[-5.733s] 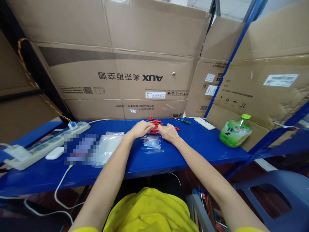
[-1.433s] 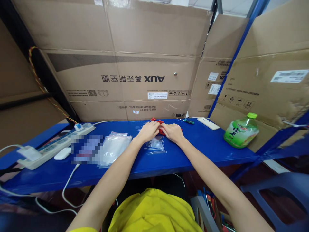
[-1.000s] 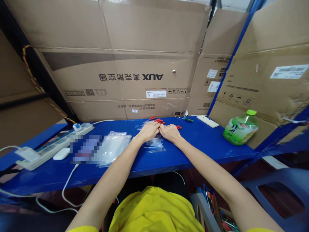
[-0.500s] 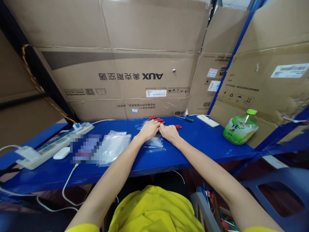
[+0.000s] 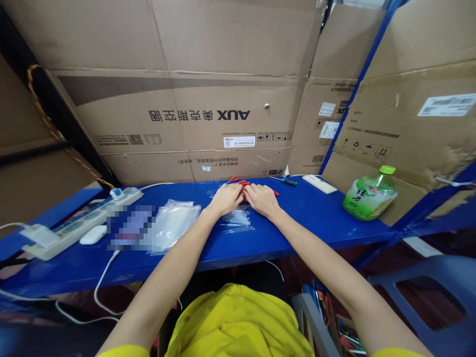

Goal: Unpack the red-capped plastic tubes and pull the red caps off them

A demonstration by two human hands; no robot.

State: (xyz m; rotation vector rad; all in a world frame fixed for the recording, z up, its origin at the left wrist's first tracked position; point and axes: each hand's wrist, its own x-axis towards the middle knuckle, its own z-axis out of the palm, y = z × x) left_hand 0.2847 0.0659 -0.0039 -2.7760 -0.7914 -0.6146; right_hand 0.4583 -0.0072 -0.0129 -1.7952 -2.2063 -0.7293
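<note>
My left hand (image 5: 226, 199) and my right hand (image 5: 262, 199) meet over the table, knuckles up and fingers curled inward. Between and behind their fingertips lie several small red pieces (image 5: 233, 179), like little handles. A bit of red shows where the fingers come together, but what each hand grips is hidden. Just below the hands, a row of thin clear sticks or tubes (image 5: 237, 218) lies side by side. To the left is a stack of clear plastic bags (image 5: 174, 223).
A green-handled screwdriver (image 5: 288, 181), a white phone (image 5: 320, 184) and a green drink bottle (image 5: 370, 196) are on the blue table (image 5: 297, 233). At left are a power strip (image 5: 84, 220) and a white case (image 5: 92, 235). Cardboard (image 5: 201, 89) walls the back.
My hands have shifted slightly, with the right hand's fingers now curled further over the red pieces. The view has tilted a little; the other things have stayed put.
</note>
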